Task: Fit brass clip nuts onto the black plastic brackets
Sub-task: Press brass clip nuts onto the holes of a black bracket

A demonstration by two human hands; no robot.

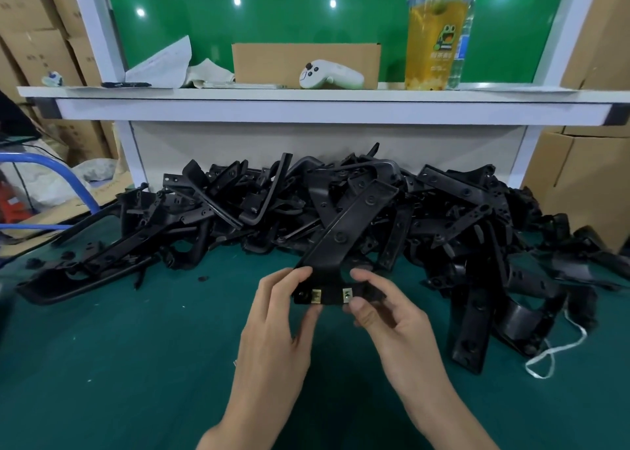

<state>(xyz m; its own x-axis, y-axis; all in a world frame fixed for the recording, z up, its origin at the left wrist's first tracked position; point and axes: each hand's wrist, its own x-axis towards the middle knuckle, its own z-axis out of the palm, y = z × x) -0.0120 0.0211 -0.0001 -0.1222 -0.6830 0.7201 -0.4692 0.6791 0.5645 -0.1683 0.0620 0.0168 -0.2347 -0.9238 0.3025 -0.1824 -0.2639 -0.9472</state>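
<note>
Dark green matting covers the surface (136,364), smooth and flecked with a few black crumbs. Along its far side sprawls a heap of black plastic brackets (453,207). They are matte moulded strips, some flat with round bosses and holes, some bent into hooks, tangled together from left to right. One bracket (351,224) is lifted clear near the middle: a long flat bar leaning up and to the right, with a cross-piece at its near end. Two small, shiny yellow squares sit on that cross-piece, the left clip nut (317,295) and the right clip nut (347,294), side by side with a gap between.

Behind the heap a white shelf (306,103) carries, from the left, a black pen (126,84), crumpled paper (163,62) and a cardboard box (272,61). A white game controller (327,74) lies in front of the box, and a tall clear cup (434,47) of yellow drink stands further right. Brown cartons (30,40) are stacked at both sides. A white string (559,348) lies on the matting at the right, beside the heap.

The left hand (276,333) pinches the cross-piece's left end, thumb at the near edge and forefinger curled over the top. The right hand (385,320) grips the right end, thumb tip just below the right clip nut and forefinger hooked over the far edge.
</note>
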